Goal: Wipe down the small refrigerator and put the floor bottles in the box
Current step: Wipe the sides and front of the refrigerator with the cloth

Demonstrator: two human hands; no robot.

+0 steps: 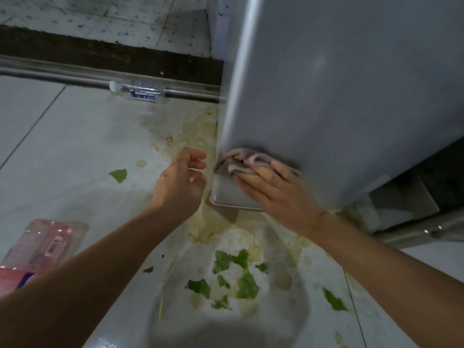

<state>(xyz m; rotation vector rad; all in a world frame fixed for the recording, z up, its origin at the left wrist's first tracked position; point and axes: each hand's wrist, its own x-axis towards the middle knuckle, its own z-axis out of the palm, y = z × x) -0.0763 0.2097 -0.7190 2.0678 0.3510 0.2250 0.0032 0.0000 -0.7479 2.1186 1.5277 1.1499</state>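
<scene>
The small grey refrigerator (339,84) fills the upper right. My right hand (278,192) presses a crumpled grey-pink cloth (241,162) against its lower front corner. Just left of that corner my left hand (180,182) hovers with fingers loosely curled and nothing in it. A clear plastic bottle (138,92) with a blue label lies on its side against the metal door rail. A pink-tinted bottle (42,242) lies on the floor at the lower left, partly hidden by my left forearm.
The white tiled floor (75,146) carries yellowish spill stains (190,131) beside the refrigerator and torn green leaf pieces (236,275) in front of it. A metal door track (62,71) and dark threshold run along the back. A steel shelf foot (426,229) stands at the right.
</scene>
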